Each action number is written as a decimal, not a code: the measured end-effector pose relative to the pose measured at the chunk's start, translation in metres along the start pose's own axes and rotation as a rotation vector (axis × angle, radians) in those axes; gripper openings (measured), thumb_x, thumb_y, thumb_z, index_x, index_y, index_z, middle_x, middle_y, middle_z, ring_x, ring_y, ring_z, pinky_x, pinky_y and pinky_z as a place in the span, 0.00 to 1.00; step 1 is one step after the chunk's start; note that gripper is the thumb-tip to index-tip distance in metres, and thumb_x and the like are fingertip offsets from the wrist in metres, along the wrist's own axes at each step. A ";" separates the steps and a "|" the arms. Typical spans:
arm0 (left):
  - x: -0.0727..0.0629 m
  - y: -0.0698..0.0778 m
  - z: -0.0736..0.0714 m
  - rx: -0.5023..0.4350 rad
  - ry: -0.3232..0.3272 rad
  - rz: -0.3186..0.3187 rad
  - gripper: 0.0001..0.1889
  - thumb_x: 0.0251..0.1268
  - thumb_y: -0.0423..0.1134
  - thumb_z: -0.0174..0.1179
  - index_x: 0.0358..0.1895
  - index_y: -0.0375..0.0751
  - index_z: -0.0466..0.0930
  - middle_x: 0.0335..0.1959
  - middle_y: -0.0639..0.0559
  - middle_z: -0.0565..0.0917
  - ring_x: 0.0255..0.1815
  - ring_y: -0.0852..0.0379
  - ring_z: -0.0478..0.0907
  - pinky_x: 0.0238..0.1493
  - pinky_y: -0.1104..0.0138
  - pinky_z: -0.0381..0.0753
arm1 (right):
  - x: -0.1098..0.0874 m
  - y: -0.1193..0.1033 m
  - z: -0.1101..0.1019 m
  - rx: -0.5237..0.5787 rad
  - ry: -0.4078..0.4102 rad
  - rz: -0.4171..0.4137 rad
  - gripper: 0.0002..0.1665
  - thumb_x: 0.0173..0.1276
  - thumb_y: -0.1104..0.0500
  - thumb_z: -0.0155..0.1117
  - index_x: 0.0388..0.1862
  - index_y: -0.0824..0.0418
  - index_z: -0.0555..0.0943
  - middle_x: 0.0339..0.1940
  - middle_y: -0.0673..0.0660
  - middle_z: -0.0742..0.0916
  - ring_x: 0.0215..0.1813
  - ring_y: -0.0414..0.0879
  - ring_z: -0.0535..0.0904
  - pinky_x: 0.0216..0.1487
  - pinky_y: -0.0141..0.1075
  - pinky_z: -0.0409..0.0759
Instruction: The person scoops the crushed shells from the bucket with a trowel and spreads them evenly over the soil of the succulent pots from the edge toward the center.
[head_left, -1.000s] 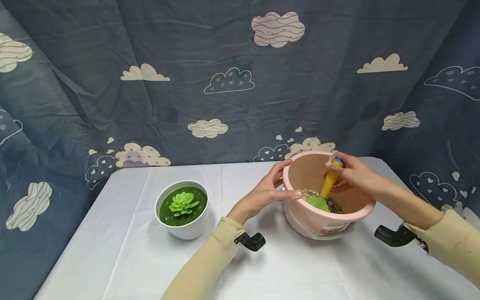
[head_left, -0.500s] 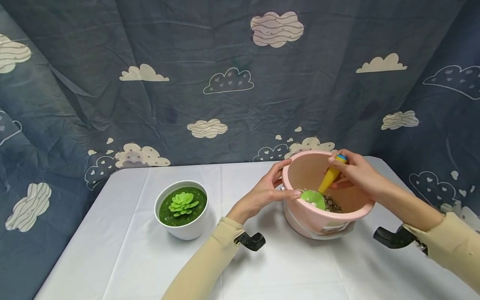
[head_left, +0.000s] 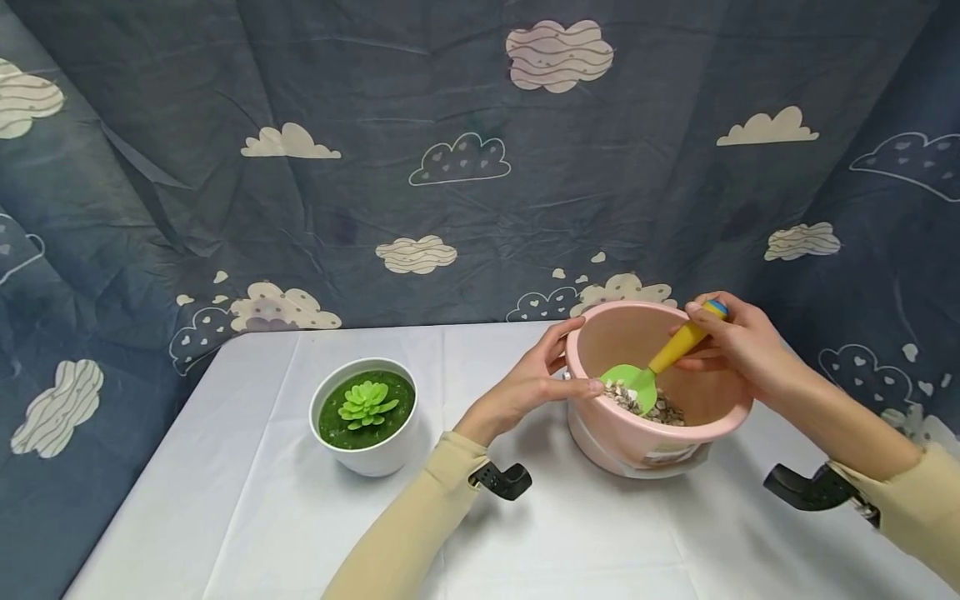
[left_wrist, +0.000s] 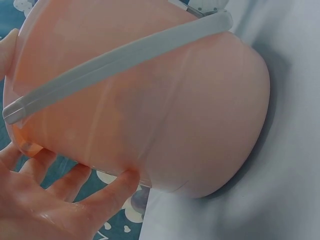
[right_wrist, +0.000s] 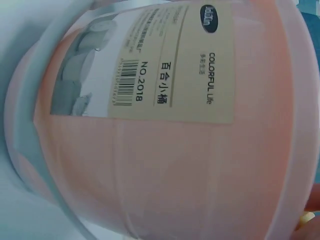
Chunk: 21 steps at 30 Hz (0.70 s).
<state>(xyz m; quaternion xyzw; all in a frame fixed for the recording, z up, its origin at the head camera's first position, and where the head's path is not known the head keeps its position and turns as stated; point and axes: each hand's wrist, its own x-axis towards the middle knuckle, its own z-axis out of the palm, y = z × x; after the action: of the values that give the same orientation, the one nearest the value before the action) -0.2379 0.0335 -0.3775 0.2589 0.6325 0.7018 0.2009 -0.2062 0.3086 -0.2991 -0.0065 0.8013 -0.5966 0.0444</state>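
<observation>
A pink plastic bucket [head_left: 611,437] stands on the table, with small grey and whitish pebbles [head_left: 671,411] in its bottom. My left hand [head_left: 528,383] holds its left side, thumb and a fingertip at the rim; in the left wrist view, spread fingers [left_wrist: 112,197] touch the outer wall. Over the bucket, my right hand [head_left: 738,342] grips the yellow handle of a toy shovel [head_left: 678,346]. The green blade slants down to the left inside the bucket, at the pebbles, and some pale ones show on it. In the right wrist view the bucket's label [right_wrist: 172,65] covers most of what shows.
To the left stands a white pot [head_left: 375,458] with a green succulent [head_left: 367,404] in it. A pale bail handle [left_wrist: 125,55] hangs along the bucket's outside. White cloth covers the table [head_left: 247,500], and a dark cloud-patterned curtain [head_left: 337,208] rises behind it.
My right hand has moved right, laying the shovel's handle over to a flatter slant. The blade has turned and shows more above the pebbles. My left hand and the bucket stay put.
</observation>
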 end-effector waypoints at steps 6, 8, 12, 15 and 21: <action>0.000 0.001 0.000 -0.002 -0.005 0.008 0.46 0.54 0.37 0.71 0.75 0.63 0.58 0.72 0.63 0.64 0.71 0.58 0.63 0.64 0.63 0.66 | -0.012 0.007 -0.015 0.139 0.003 -0.060 0.14 0.78 0.52 0.53 0.52 0.59 0.65 0.37 0.47 0.87 0.36 0.45 0.87 0.35 0.35 0.84; -0.001 0.001 -0.001 -0.006 -0.006 0.014 0.46 0.54 0.36 0.71 0.75 0.62 0.57 0.72 0.62 0.64 0.71 0.57 0.63 0.64 0.63 0.66 | -0.017 0.011 -0.019 0.164 0.008 -0.079 0.15 0.77 0.52 0.54 0.52 0.60 0.66 0.38 0.49 0.86 0.36 0.44 0.87 0.36 0.35 0.84; 0.000 0.000 -0.001 -0.006 -0.007 0.012 0.46 0.54 0.36 0.71 0.76 0.62 0.57 0.72 0.62 0.65 0.71 0.57 0.63 0.64 0.63 0.66 | -0.025 0.017 -0.025 0.242 0.015 -0.091 0.17 0.76 0.54 0.56 0.53 0.63 0.66 0.39 0.53 0.85 0.38 0.44 0.86 0.35 0.38 0.84; 0.000 0.000 0.000 -0.007 -0.006 0.005 0.46 0.53 0.36 0.71 0.76 0.62 0.57 0.72 0.63 0.64 0.71 0.57 0.62 0.65 0.62 0.66 | -0.031 0.020 -0.027 0.309 0.011 -0.111 0.17 0.76 0.57 0.56 0.53 0.66 0.65 0.40 0.53 0.87 0.40 0.45 0.87 0.35 0.40 0.84; -0.001 0.001 0.000 -0.004 0.001 0.003 0.46 0.53 0.36 0.71 0.75 0.63 0.57 0.71 0.64 0.65 0.70 0.60 0.63 0.64 0.62 0.67 | -0.042 0.026 -0.029 0.365 0.064 -0.132 0.16 0.76 0.56 0.57 0.53 0.65 0.68 0.42 0.56 0.89 0.44 0.45 0.86 0.35 0.42 0.84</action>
<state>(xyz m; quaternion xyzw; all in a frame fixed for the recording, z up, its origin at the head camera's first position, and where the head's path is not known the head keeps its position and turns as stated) -0.2372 0.0332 -0.3764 0.2591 0.6307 0.7035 0.2003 -0.1656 0.3462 -0.3131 -0.0319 0.6788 -0.7333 -0.0199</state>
